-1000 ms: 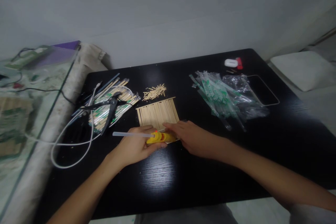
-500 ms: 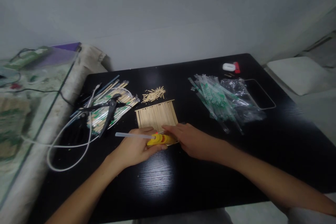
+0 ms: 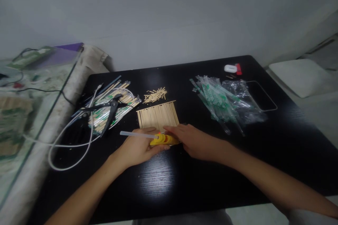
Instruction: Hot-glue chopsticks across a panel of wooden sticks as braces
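Gripping a small yellow glue gun [image 3: 163, 140], the left hand [image 3: 136, 148] is closed around its body, so most of the tool is covered and only a strip of yellow with a red spot shows. A clear glue stick [image 3: 137, 134] pokes out of it to the left. The gun lies low over the black table [image 3: 277, 137], at the near edge of a flat mat of wooden sticks [image 3: 157, 115]. The right hand [image 3: 190, 140] rests fingers-down against the gun's front end, hiding the nozzle; whether it pinches anything or only presses cannot be told. The near row of the mat is lost under both hands. Farther left, black cutters [image 3: 111, 107] lie on wrapped chopsticks [image 3: 124, 96], looped by a white cable [image 3: 66, 144]. A heap of plastic wrappers [image 3: 224, 100] lies to the right, its print unreadable.
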The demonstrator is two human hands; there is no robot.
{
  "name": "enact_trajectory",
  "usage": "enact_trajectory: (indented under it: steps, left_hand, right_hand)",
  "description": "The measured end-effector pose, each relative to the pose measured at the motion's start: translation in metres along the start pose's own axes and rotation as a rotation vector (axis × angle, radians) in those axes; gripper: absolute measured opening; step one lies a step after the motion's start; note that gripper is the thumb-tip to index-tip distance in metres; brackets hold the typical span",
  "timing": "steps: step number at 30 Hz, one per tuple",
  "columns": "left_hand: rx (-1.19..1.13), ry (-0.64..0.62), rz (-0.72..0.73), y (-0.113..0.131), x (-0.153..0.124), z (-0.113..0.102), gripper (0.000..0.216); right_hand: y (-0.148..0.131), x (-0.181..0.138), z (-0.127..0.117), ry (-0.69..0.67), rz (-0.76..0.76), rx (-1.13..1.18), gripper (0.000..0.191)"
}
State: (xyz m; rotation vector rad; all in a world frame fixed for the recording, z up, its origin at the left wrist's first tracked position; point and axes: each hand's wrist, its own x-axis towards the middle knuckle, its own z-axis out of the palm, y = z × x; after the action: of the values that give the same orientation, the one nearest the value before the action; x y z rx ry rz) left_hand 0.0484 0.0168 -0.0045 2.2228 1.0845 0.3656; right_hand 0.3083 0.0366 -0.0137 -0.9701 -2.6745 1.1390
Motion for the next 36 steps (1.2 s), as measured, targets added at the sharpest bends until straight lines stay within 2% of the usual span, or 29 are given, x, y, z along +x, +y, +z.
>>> enact_trajectory:
  steps: [7, 15, 22, 36]
  left_hand:
    - [-0.005, 0.026, -0.018, 0.0021, 0.0, 0.0019, 0.023]
    - [-0.012, 0.014, -0.008, 0.0, -0.0002, 0.0017, 0.023]
    - [0.001, 0.019, 0.003, 0.0043, 0.0021, -0.0006, 0.024]
    - [-0.013, 0.025, 0.005, 0.0072, 0.0047, 0.0009, 0.02]
  right_hand:
    - [-0.0015, 0.0001, -0.0036, -0.027, 0.017, 0.004, 0.088]
    - [-0.0007, -0.0003, -0.0029, 0.002, -0.003, 0.008, 0.087]
    - [-0.0061, 0.0006, -0.0081, -0.044, 0.034, 0.002, 0.087]
    - [-0.002, -0.0013, -0.0074, -0.024, 0.01, 0.046, 0.087]
